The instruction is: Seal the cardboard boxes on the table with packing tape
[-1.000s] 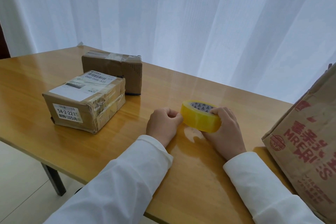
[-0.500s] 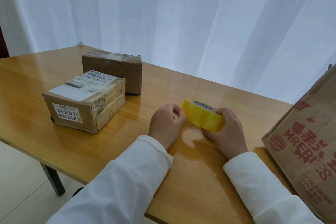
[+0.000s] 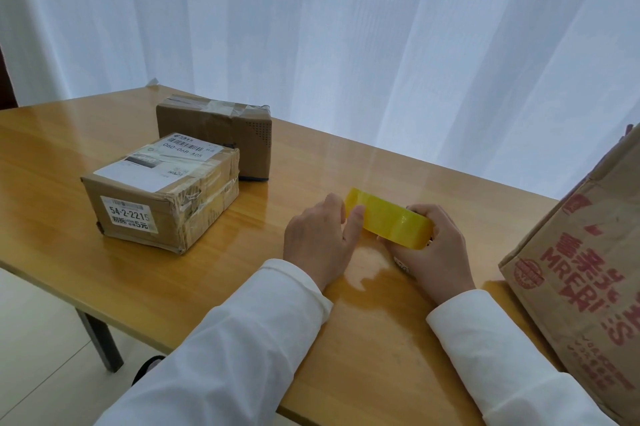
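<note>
Since the earlier frames the yellow tape roll point(image 3: 391, 219) has tipped up off the table, so its printed core face no longer shows and only the glossy translucent yellow band faces the camera, lifted clear of the wood at lower centre of the frame. Earlier the left hand point(image 3: 318, 242) lay as a loose fist beside the roll; now its fingers have uncurled and its thumb point(image 3: 355, 221) lies against the roll's left end, the other fingers reaching behind it. Whether they pinch a loose tape end cannot be told. On the other side the right hand point(image 3: 436, 249) wraps the roll's right end, fingers curled over the top and thumb under it, so the roll sits between the two hands, slanting from upper left to lower right. Both wrists come out of white sleeves point(image 3: 242, 349) at the bottom of the frame. Left of centre, well apart from the hands, a labelled cardboard box point(image 3: 162, 193) sits on the wooden table point(image 3: 86, 273), its seams already crossed with clear tape. Just behind it stands a plain brown box point(image 3: 214, 131) taped along its top. At the right edge a large printed carton point(image 3: 588, 270) leans near the right forearm. White curtains point(image 3: 346, 27) fill the upper frame.
</note>
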Demonstrator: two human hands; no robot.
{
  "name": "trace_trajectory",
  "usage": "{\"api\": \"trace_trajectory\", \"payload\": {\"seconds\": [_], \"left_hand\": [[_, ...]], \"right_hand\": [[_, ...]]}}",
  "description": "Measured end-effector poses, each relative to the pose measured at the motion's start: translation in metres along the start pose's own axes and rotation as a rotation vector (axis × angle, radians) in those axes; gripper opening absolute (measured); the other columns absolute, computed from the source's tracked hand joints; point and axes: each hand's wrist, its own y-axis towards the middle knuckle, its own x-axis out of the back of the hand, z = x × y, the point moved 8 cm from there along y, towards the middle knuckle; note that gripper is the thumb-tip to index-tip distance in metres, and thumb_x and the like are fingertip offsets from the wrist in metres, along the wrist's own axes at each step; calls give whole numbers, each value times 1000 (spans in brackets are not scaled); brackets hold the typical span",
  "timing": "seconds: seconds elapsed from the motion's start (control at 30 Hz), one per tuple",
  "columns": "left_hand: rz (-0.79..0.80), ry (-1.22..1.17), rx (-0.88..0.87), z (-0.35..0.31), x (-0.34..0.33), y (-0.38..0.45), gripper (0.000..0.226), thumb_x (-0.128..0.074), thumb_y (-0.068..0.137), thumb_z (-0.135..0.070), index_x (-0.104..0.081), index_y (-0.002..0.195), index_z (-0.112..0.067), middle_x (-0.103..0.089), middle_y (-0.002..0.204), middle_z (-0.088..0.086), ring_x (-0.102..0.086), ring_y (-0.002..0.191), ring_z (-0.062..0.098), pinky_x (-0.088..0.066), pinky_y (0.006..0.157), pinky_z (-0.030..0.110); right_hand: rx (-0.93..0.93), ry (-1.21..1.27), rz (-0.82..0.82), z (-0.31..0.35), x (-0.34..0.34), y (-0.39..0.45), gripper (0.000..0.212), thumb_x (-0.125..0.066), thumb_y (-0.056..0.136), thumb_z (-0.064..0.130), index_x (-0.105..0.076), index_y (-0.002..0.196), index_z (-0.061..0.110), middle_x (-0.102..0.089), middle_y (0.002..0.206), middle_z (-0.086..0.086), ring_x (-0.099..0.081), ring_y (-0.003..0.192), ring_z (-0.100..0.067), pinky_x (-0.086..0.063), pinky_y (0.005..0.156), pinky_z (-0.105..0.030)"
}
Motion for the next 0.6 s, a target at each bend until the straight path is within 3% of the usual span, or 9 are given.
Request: {"api": "trace_trajectory", "payload": {"seconds": [0.13, 0.37, 0.6], "left_hand": [[-114, 0, -74, 0, 10, 0, 48, -4, 88, -53, -37, 77, -19, -30, 58, -10, -39, 60, 20, -25, 56, 30], [-145, -184, -132, 0, 9, 1, 42, -20, 92, -46, -37, 68, -15, -30, 51, -7, -32, 49, 15, -23, 46, 28], [-136, -272, -196, -2, 10, 3, 39, -28, 86, -43, -39, 62, -14, -30, 49, -5, -37, 48, 24, -29, 47, 32]], "right_hand": [[21, -2, 16, 4, -1, -1, 47, -89, 60, 18, -58, 95, 26, -57, 92, 18, -50, 88, 13, -36, 67, -2], [11, 9, 18, 2, 2, -3, 47, -88, 60, 14, -59, 94, 25, -58, 93, 16, -51, 89, 12, -36, 67, -3], [-10, 40, 54, 6, 3, -3, 42, -70, 51, 48, -56, 88, 32, -58, 87, 17, -52, 85, 10, -36, 65, -3]]}}
